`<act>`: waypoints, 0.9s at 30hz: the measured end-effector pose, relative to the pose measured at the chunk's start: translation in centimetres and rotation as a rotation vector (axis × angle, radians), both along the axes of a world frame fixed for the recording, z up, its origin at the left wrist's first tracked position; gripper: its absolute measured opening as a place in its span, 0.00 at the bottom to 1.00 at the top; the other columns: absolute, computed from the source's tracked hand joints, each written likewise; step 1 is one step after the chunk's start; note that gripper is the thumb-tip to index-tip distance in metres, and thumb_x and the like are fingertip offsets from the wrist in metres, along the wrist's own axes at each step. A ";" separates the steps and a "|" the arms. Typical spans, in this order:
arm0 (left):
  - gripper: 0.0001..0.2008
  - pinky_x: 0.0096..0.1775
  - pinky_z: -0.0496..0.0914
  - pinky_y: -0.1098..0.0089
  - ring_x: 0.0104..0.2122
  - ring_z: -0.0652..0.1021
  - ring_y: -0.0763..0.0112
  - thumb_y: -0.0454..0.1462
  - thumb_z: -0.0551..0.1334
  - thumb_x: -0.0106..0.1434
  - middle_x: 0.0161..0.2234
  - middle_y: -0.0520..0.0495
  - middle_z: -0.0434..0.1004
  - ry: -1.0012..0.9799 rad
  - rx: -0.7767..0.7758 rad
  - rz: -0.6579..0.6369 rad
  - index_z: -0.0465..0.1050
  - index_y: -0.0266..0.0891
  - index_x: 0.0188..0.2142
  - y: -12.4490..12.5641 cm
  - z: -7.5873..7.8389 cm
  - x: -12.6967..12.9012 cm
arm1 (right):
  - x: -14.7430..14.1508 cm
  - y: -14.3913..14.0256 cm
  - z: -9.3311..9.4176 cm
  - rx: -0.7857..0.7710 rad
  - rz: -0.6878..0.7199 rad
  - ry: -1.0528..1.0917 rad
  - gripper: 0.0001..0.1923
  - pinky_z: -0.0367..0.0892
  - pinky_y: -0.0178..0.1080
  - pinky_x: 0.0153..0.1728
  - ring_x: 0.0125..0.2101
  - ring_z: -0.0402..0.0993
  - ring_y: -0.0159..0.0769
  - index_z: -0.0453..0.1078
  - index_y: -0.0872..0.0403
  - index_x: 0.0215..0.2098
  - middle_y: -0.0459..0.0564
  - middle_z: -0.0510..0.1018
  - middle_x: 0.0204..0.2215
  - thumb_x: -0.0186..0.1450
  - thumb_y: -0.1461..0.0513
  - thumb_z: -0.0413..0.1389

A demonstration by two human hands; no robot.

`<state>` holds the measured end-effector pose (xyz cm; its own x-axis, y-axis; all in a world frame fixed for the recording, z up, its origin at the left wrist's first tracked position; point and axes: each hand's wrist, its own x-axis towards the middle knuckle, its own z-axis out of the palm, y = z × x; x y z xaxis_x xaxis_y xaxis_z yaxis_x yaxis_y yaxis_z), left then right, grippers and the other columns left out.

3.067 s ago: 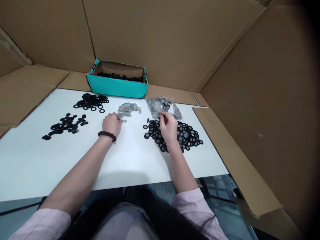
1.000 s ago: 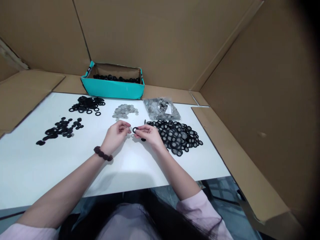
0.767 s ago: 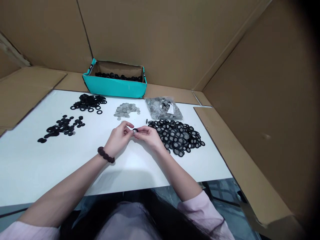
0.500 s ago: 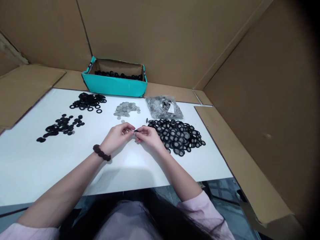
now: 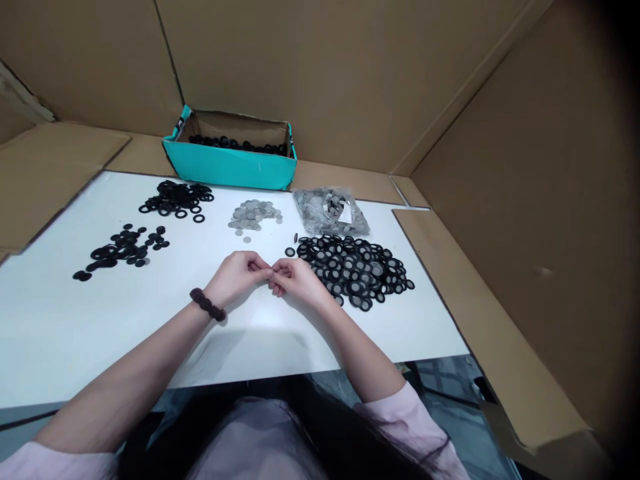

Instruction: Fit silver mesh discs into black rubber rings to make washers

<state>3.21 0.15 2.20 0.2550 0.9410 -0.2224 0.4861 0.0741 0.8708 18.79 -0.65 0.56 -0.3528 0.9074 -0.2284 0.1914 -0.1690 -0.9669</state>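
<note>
Fingertips of my left hand [image 5: 239, 275] and my right hand [image 5: 296, 277] meet over the white tabletop, both closed in a pinch. A small black piece showed between them a moment ago; the fingers now mostly cover it, so its exact shape is hidden. To the right of my right hand spreads a pile of black rings with grey centres [image 5: 357, 267], and a single such piece [image 5: 290, 252] lies just beyond my fingers. Loose grey discs [image 5: 255, 215] are scattered ahead of my hands. Off to the left are black discs [image 5: 120, 248], with open black rings [image 5: 177, 199] behind them.
A turquoise-fronted cardboard box [image 5: 230, 164] holding many black pieces stands at the back. Beside it on the right lies a clear plastic bag [image 5: 327, 210] of grey discs. Cardboard walls [image 5: 350, 80] enclose the white table [image 5: 250, 360] at the back and right.
My hands have drawn closer together and slightly lower, and the black piece between the fingertips has become covered. The view has shifted slightly. The piles look the same.
</note>
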 end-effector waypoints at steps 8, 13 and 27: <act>0.11 0.32 0.65 0.68 0.29 0.75 0.65 0.43 0.58 0.52 0.26 0.46 0.78 0.024 0.009 0.006 0.72 0.37 0.26 -0.2 0.3 0.2 | 0.3 0.0 0.7 0.065 0.035 -0.065 0.05 0.64 0.30 0.20 0.17 0.68 0.27 0.63 0.56 0.24 0.43 0.71 0.17 0.57 0.67 0.51; 0.12 0.28 0.63 0.70 0.23 0.72 0.70 0.43 0.58 0.53 0.21 0.49 0.73 -0.059 -0.020 0.044 0.70 0.36 0.25 -0.5 0.4 0.5 | 0.5 -0.1 1.2 0.108 0.008 -0.085 0.06 0.65 0.30 0.22 0.18 0.69 0.27 0.63 0.56 0.24 0.44 0.71 0.18 0.58 0.68 0.50; 0.13 0.33 0.68 0.67 0.29 0.76 0.66 0.44 0.61 0.51 0.26 0.44 0.77 -0.151 -0.028 0.156 0.69 0.35 0.26 -1.0 0.8 1.1 | 0.1 0.4 0.9 -0.150 -0.158 0.160 0.05 0.65 0.29 0.16 0.13 0.67 0.25 0.63 0.58 0.24 0.42 0.70 0.14 0.58 0.68 0.54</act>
<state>4.34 -0.85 3.00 0.1393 0.9657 -0.2191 0.3315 0.1630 0.9293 18.90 -0.24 1.42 -0.2523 0.9144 -0.3167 -0.0024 -0.3278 -0.9447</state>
